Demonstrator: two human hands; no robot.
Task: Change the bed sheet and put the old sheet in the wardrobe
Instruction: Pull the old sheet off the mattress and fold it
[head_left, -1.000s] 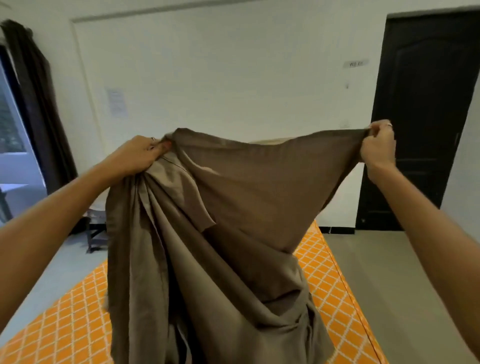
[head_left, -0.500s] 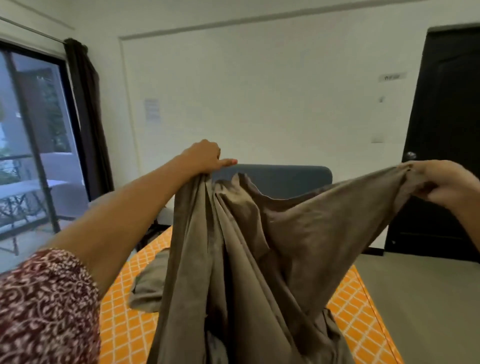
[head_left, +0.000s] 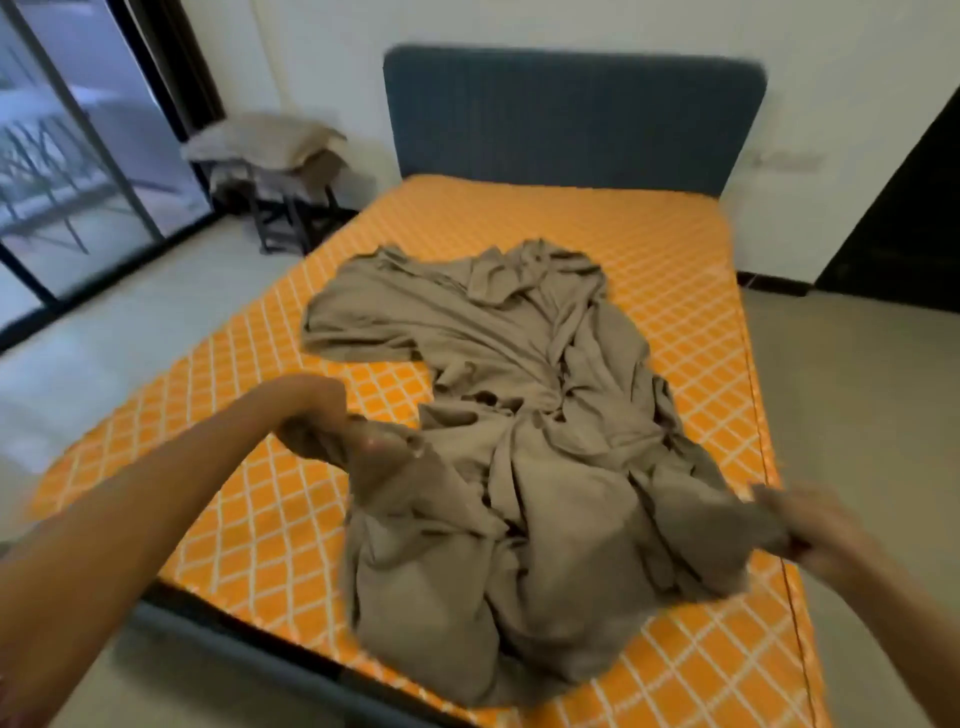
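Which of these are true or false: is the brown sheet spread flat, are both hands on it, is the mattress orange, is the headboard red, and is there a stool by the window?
1. The brown sheet is spread flat and smooth. False: it lies crumpled in a long heap.
2. Both hands hold the sheet. True: the left hand and right hand each grip an end.
3. The mattress is orange with a white lattice pattern. True.
4. The headboard is red. False: it is dark blue-grey.
5. A stool with cloth piled on it stands near the window. True.
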